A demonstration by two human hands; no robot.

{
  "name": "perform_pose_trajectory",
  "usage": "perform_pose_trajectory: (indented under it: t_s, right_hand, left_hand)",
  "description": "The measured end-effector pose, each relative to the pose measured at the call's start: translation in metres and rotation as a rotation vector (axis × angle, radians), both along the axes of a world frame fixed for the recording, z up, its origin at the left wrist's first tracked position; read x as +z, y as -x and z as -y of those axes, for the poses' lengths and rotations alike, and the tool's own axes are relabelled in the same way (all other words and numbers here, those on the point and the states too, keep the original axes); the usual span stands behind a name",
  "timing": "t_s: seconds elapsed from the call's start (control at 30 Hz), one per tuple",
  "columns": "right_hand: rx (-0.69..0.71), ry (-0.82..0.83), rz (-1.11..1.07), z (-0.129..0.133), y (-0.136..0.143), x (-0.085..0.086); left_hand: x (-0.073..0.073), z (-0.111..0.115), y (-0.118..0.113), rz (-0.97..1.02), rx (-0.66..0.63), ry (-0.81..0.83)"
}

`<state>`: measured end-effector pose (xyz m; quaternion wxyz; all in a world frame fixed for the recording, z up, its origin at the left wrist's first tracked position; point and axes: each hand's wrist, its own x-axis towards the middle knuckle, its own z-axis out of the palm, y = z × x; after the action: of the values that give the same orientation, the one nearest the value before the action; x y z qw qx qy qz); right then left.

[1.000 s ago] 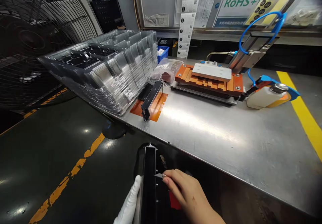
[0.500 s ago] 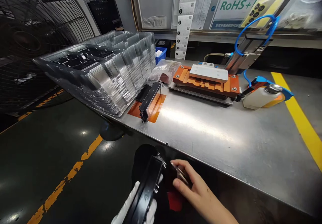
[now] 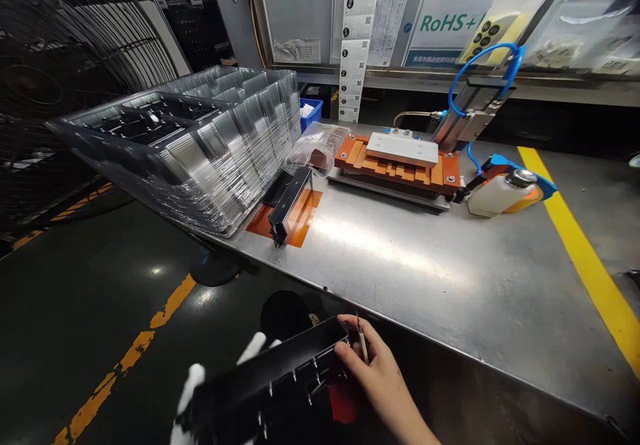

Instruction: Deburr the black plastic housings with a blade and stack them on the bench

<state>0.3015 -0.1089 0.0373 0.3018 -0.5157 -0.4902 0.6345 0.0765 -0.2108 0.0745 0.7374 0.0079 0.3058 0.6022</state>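
Head view, long black part: we see it at the lower middle of the frame, slanting up to the right, a row of small pins along its lower edge.
Left hand: white-gloved, at the lower left; we see it holding the part from behind and below, fingers showing past its upper edge.
Right hand: bare, at the lower middle right; we see it gripping a thin tool, thumb and forefinger at the part's right end.
Steel table: across the middle and right; we see a second black part on an orange sheet left of centre.
Clear trays: stacked at the upper left.
Orange block: right of centre, near a white bottle.
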Motion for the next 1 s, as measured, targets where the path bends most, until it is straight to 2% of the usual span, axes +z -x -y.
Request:
perform_pose_trajectory:
  t_s: [0.07,0.13,0.2,0.23,0.33,0.47,0.5,0.63,0.73,0.87,1.0]
  right_hand:
    - [-0.074,0.013,-0.039,0.013,0.012,-0.013]
    - [-0.085,-0.032,-0.101,0.029,0.028,-0.018]
    - [-0.062,-0.126,-0.166,0.048,0.043,-0.013]
    - [-0.013,-0.18,-0.183,0.056,0.049,-0.009]
    - [0.155,-0.332,-0.055,0.069,0.05,0.006]
    - [0.398,-0.236,-0.016,0.056,0.027,0.016]
    - [0.419,-0.251,0.015,0.051,0.022,0.016]
    - [0.387,-0.577,0.225,0.044,0.013,0.011]
    - [0.363,-0.75,0.303,0.049,0.016,0.006]
    - [0.339,-0.826,0.338,0.052,0.019,0.004]
    - [0.27,-0.851,0.352,0.046,0.019,0.009]
  left_hand:
    - [0.004,-0.007,0.002,-0.046,0.202,-0.044]
    - [0.003,-0.016,-0.006,-0.129,0.447,-0.035]
    - [-0.001,-0.028,-0.017,-0.253,0.663,0.087]
    - [-0.004,-0.034,-0.022,-0.29,0.731,0.162]
    - [-0.008,-0.049,-0.024,-0.314,0.729,0.277]
    - [-0.001,-0.055,-0.014,-0.316,0.734,0.239]
    - [0.001,-0.055,-0.013,-0.312,0.748,0.229]
    - [0.002,-0.052,-0.016,-0.415,0.808,0.276]
    - [-0.003,-0.047,-0.018,-0.525,0.771,0.255]
    - [-0.014,-0.037,-0.013,-0.58,0.761,0.176]
    - [-0.025,-0.03,-0.007,-0.529,0.685,0.13]
